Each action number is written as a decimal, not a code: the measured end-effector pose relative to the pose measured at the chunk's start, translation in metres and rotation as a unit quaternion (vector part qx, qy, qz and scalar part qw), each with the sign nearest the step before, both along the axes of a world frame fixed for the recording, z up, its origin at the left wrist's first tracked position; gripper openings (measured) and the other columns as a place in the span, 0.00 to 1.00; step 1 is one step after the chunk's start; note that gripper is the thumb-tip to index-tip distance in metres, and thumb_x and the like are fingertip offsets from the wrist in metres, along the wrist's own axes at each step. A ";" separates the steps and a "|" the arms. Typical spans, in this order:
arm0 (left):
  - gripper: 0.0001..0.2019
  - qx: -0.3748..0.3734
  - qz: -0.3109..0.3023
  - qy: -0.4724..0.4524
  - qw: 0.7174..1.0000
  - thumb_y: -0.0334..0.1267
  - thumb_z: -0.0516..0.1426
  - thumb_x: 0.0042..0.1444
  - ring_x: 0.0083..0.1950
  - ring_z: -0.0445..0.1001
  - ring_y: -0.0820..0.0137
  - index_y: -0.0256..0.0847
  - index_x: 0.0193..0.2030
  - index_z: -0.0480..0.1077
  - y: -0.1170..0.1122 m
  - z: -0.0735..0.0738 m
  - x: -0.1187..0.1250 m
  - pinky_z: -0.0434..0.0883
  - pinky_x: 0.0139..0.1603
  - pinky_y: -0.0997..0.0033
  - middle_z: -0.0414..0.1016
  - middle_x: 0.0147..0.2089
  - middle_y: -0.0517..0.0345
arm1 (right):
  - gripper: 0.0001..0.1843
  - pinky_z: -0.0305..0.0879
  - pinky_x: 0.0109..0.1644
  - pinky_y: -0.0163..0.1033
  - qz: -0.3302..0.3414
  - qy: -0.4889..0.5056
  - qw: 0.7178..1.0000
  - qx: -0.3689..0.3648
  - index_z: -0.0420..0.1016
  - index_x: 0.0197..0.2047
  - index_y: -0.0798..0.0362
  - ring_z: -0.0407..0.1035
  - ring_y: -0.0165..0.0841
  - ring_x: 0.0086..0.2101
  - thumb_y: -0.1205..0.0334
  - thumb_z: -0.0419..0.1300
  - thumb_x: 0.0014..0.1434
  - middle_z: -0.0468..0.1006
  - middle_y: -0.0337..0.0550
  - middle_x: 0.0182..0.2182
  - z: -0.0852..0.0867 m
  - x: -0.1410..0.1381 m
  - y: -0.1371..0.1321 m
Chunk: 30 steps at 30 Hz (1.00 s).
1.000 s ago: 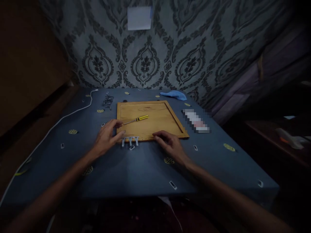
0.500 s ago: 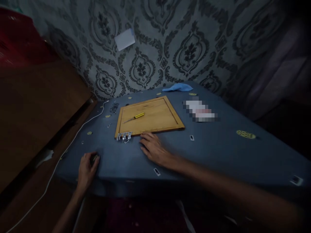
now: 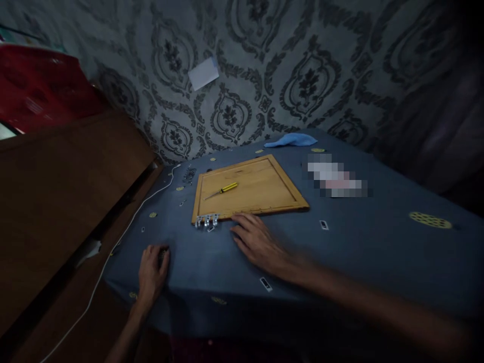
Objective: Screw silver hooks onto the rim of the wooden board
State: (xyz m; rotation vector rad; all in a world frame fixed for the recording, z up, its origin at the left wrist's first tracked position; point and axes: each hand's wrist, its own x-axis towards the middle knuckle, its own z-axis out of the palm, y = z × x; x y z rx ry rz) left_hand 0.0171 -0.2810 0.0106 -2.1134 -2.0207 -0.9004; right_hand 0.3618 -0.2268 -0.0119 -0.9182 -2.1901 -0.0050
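Note:
My left hand (image 3: pixel 153 269) rests near the front left edge of the table, its thumb apart from lightly curved fingers. A patch of the cloth's print shows between them, and I see no object held. My right hand (image 3: pixel 260 244) lies loosely spread on the cloth, fingertips at the front edge of a framed wooden panel (image 3: pixel 257 194). On the panel lies a screwdriver (image 3: pixel 228 188) with a yellow and black handle, its shaft pointing left. Several silver metal brackets (image 3: pixel 207 220) sit side by side at the panel's front left corner.
A blue patterned tablecloth (image 3: pixel 359 247) covers the table. Small dark metal pieces (image 3: pixel 189 175) lie behind the panel's left side. A blue cloth (image 3: pixel 291 140) is at the back, a blurred-out item (image 3: pixel 336 176) on the right. A white cable (image 3: pixel 141 204) runs along the wooden furniture (image 3: pixel 75 176).
The whole view has shifted, so the table and panel appear further right and slightly lower. Both hands keep about the same places and poses on the table.

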 end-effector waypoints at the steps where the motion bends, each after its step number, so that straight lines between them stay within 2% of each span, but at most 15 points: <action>1: 0.17 -0.004 -0.008 -0.004 1.000 0.51 0.52 0.64 0.45 0.77 0.53 0.43 0.42 0.76 0.002 0.001 -0.001 0.75 0.49 0.51 0.79 0.42 0.47 | 0.12 0.69 0.64 0.61 0.000 -0.004 1.000 0.007 0.79 0.48 0.58 0.68 0.48 0.61 0.69 0.54 0.68 0.77 0.60 0.57 0.002 0.000 0.002; 4: 0.15 -0.024 -0.041 -0.019 0.999 0.49 0.52 0.65 0.42 0.79 0.58 0.43 0.43 0.76 0.022 0.007 -0.004 0.77 0.44 0.58 0.80 0.41 0.51 | 0.14 0.71 0.62 0.61 -0.005 -0.011 1.000 0.020 0.79 0.51 0.57 0.70 0.49 0.60 0.69 0.56 0.67 0.78 0.59 0.56 0.009 -0.003 0.014; 7: 0.13 -0.033 -0.062 -0.025 0.997 0.45 0.53 0.66 0.40 0.81 0.62 0.41 0.45 0.75 0.064 0.018 -0.005 0.78 0.40 0.64 0.81 0.40 0.52 | 0.16 0.74 0.59 0.60 -0.020 -0.002 0.999 0.028 0.78 0.54 0.56 0.72 0.49 0.57 0.69 0.56 0.66 0.79 0.59 0.55 0.012 -0.008 0.028; 12: 0.13 -0.025 -0.083 0.017 0.996 0.34 0.53 0.66 0.48 0.80 0.60 0.40 0.52 0.75 0.152 0.028 0.008 0.78 0.50 0.59 0.81 0.48 0.49 | 0.16 0.79 0.55 0.57 -0.027 0.028 0.999 0.036 0.77 0.56 0.54 0.77 0.46 0.53 0.68 0.56 0.67 0.82 0.55 0.51 0.005 -0.010 0.041; 15: 0.14 -0.033 -0.103 0.070 0.992 0.33 0.53 0.67 0.53 0.78 0.59 0.40 0.56 0.75 0.182 0.026 0.018 0.76 0.56 0.58 0.80 0.50 0.48 | 0.15 0.81 0.51 0.52 -0.026 0.047 0.998 0.017 0.76 0.56 0.53 0.79 0.43 0.50 0.68 0.55 0.69 0.83 0.53 0.49 0.003 -0.004 0.041; 18: 0.14 -0.057 -0.123 0.123 0.983 0.31 0.53 0.68 0.51 0.78 0.59 0.42 0.53 0.77 0.189 0.019 0.021 0.76 0.56 0.59 0.79 0.49 0.49 | 0.15 0.80 0.54 0.53 -0.016 0.048 0.999 -0.016 0.76 0.57 0.51 0.79 0.42 0.51 0.67 0.56 0.70 0.83 0.52 0.51 0.005 0.000 0.035; 22: 0.17 -0.080 -0.139 0.161 0.974 0.27 0.49 0.68 0.51 0.76 0.57 0.42 0.52 0.78 0.182 0.014 0.014 0.74 0.58 0.58 0.79 0.47 0.47 | 0.18 0.76 0.60 0.56 0.002 0.038 0.997 -0.061 0.74 0.62 0.52 0.75 0.44 0.57 0.66 0.57 0.70 0.80 0.52 0.56 0.013 0.000 0.027; 25: 0.17 -0.085 -0.142 0.169 0.972 0.31 0.48 0.70 0.49 0.75 0.55 0.40 0.50 0.78 0.180 0.015 0.010 0.75 0.54 0.56 0.78 0.45 0.45 | 0.17 0.76 0.60 0.54 0.003 0.039 0.997 -0.063 0.72 0.61 0.56 0.75 0.43 0.57 0.67 0.57 0.71 0.81 0.53 0.55 0.021 -0.003 0.025; 30: 0.17 -0.083 -0.144 0.194 0.967 0.33 0.46 0.70 0.46 0.76 0.55 0.40 0.48 0.78 0.176 0.024 0.008 0.75 0.48 0.59 0.77 0.44 0.45 | 0.18 0.74 0.61 0.52 0.006 0.023 0.996 -0.089 0.71 0.62 0.55 0.74 0.41 0.57 0.70 0.56 0.71 0.81 0.52 0.56 0.033 -0.007 0.022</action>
